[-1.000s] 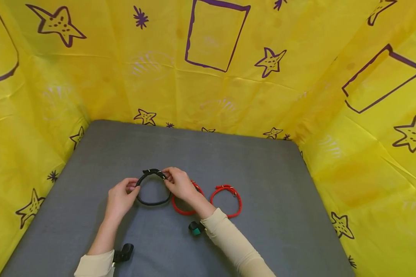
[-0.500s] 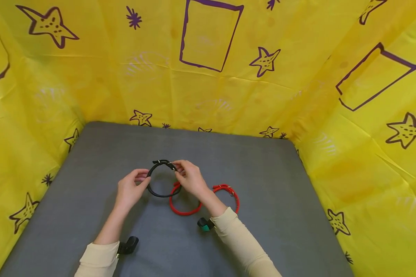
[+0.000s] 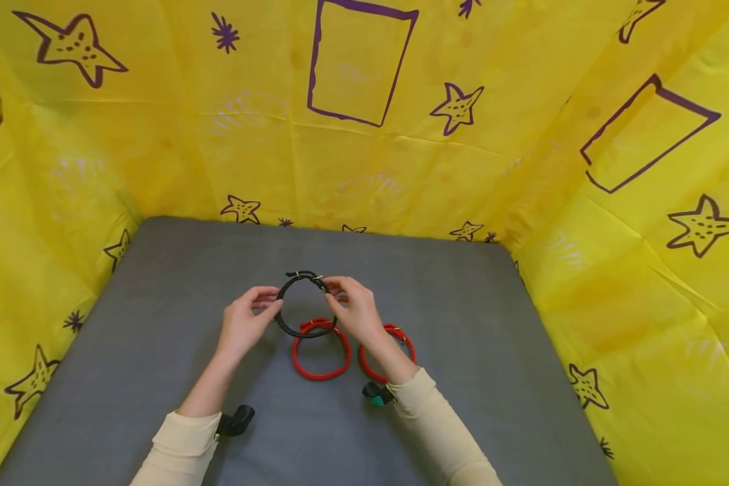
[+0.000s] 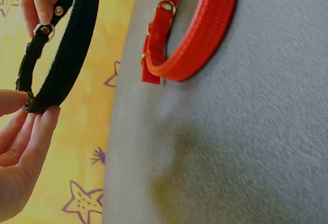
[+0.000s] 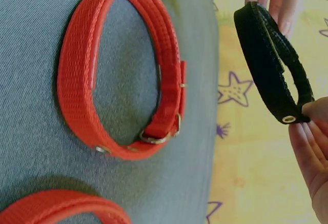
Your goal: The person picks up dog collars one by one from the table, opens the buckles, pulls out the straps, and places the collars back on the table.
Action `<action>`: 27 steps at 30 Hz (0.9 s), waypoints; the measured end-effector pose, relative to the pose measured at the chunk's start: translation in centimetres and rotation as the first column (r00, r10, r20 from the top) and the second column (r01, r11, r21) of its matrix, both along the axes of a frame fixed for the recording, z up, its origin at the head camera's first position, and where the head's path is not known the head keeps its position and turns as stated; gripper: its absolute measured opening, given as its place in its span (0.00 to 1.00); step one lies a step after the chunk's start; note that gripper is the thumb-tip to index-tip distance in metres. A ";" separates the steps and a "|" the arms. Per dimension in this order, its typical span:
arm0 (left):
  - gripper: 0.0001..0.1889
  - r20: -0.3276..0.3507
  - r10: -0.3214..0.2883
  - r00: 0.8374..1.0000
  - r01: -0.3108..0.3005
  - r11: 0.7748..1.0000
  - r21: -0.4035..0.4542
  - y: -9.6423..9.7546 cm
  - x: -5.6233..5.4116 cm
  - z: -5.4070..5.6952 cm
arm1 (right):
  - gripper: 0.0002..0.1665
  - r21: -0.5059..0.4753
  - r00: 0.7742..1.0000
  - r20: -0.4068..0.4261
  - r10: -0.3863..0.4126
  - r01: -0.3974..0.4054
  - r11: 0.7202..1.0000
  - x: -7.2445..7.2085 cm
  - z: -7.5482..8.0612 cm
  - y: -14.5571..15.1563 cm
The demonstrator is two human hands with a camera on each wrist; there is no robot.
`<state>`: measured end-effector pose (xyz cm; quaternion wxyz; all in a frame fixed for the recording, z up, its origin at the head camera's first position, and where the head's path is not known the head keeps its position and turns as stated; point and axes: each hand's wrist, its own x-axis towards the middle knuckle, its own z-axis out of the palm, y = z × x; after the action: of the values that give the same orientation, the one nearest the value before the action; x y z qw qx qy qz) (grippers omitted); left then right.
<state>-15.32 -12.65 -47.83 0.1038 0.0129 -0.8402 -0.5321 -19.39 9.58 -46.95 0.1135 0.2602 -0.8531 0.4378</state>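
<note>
A black buckled collar (image 3: 306, 335), closed into a loop, is held up over the grey table by both hands. My left hand (image 3: 246, 321) pinches its left side between thumb and fingers. On the opposite side, near the buckle, my right hand (image 3: 357, 309) pinches it. Metal eyelets and a ring show on the black collar (image 4: 77, 49) in the left wrist view. Below it lies a red collar (image 3: 320, 376), partly overlapped by the black one in the head view. A second red collar (image 3: 366, 368) lies to the right, partly hidden behind my right forearm.
The grey table (image 3: 492, 378) is enclosed at the back and sides by yellow fabric (image 3: 267, 155) with purple stars and outlines. Each wrist bears a small black camera, the left camera (image 3: 237, 420) and the right camera (image 3: 376, 393).
Both hands have carried the black collar rightward and slightly farther back, from beside the nearer red collar to above it. The red collars stay on the table; the head view has shifted slightly.
</note>
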 end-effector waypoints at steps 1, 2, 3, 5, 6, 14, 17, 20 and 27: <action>0.12 0.012 -0.006 1.000 0.006 1.000 0.019 0.1 0.0 0.1 | 0.16 -0.012 1.000 -0.009 -0.002 0.002 1.000 0.1 0.0 0.1; 0.12 0.021 -0.015 1.000 0.014 0.999 0.035 0.2 -0.1 0.2 | 0.15 -0.021 1.000 -0.018 -0.005 0.004 1.000 0.1 0.1 0.3; 0.13 0.031 -0.021 0.999 0.019 0.998 0.055 0.3 -0.1 0.3 | 0.16 -0.029 1.000 -0.030 -0.006 0.005 1.000 0.2 0.1 0.4; 0.13 0.049 -0.028 0.998 0.024 0.997 0.076 0.5 -0.2 0.6 | 0.16 -0.046 0.998 -0.059 -0.005 0.002 0.999 0.3 0.1 0.7; 0.13 0.057 -0.033 0.998 0.028 0.996 0.083 0.6 -0.2 0.7 | 0.16 -0.053 0.997 -0.074 -0.004 0.000 0.999 0.3 0.1 0.8; 0.16 0.079 -0.100 0.992 0.090 0.989 0.117 1.2 -0.4 1.1 | 0.14 -0.108 0.985 -0.170 0.011 -0.029 0.994 0.7 0.0 1.9; 0.16 0.078 -0.113 0.990 0.103 0.986 0.129 1.5 -0.3 1.0 | 0.14 -0.123 0.984 -0.177 0.004 -0.026 0.992 0.8 -0.3 2.1; 0.16 0.063 -0.127 0.990 0.118 0.984 0.134 1.7 -0.3 0.9 | 0.15 -0.150 0.986 -0.169 -0.007 -0.018 0.989 1.0 -0.4 2.2; 0.16 0.007 -0.136 0.991 0.135 0.986 0.094 1.9 -0.2 0.7 | 0.15 -0.200 0.985 -0.175 0.002 -0.038 0.979 2.4 1.9 2.1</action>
<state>-15.52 -10.77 -47.12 0.0608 -0.0358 -0.8141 -0.5764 -16.95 11.68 -45.02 0.2087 0.2931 -0.7884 0.4990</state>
